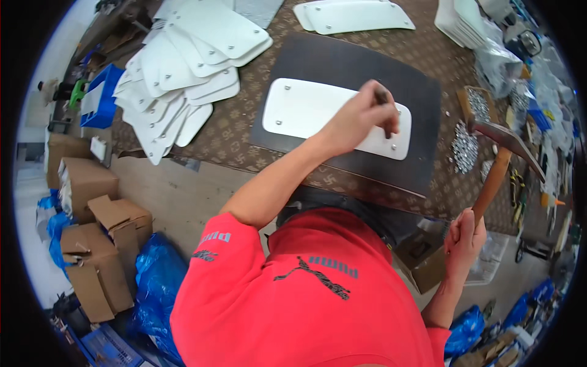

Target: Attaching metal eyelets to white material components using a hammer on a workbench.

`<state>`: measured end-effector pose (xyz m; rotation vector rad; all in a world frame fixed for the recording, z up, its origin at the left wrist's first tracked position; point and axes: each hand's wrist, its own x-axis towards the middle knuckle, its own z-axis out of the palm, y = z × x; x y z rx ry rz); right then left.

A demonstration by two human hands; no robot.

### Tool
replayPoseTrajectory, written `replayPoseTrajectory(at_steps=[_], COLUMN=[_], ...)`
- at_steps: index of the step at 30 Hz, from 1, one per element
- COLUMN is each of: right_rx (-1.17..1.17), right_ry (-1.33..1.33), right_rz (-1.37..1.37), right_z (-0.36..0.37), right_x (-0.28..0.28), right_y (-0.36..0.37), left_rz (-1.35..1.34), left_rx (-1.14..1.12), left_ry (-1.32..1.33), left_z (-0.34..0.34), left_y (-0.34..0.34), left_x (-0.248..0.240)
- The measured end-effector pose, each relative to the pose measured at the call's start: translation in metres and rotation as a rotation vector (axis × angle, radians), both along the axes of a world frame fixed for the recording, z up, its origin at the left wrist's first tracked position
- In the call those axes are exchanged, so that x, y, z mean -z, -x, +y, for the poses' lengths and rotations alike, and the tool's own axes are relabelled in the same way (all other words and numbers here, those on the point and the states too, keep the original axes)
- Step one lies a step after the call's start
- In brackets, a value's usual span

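Observation:
A white rounded panel (pixel 309 110) with small metal studs near its corners lies on a dark mat (pixel 348 58). My left hand (pixel 365 116) is over the panel's right part, its fingers curled in a pinch close to the studs at that end. Something small and dark shows at the fingers, but I cannot make out what it is. To the right, beyond the table's front edge, my right hand (pixel 463 240) grips a hammer (pixel 493 182) low on its wooden handle. The hammer's metal head is raised near the loose metal pieces.
Stacked white panels (pixel 177 67) spread over the table's left side, with other white panels (pixel 361 15) at the back. Small metal fasteners (pixel 465 148) lie heaped beside a filled box (pixel 477 105). Cardboard boxes (pixel 98 269) and a blue bag (pixel 158 284) stand on the floor at left.

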<state>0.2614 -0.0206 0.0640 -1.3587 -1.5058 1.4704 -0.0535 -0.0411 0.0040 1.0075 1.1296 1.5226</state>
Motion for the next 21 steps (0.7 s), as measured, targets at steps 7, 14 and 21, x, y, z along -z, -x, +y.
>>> replayPoseTrajectory(at_steps=[7,14,21], right_rx=[0.084,0.175,0.147], right_ry=[0.108,0.137,0.122], right_rz=[0.096,0.183,0.208], right_z=[0.037,0.062,0.057], right_x=[0.058,0.078,0.085], right_y=[0.012,0.024,0.022], left_rz=[1.096,1.364,1.110], left_rx=[-0.015,0.080,0.091], left_ry=[0.244,0.481,0.460], left_z=[-0.042,-0.041,0.030], left_y=[0.093,0.111,0.177], left_x=[-0.034,-0.027,-0.041])
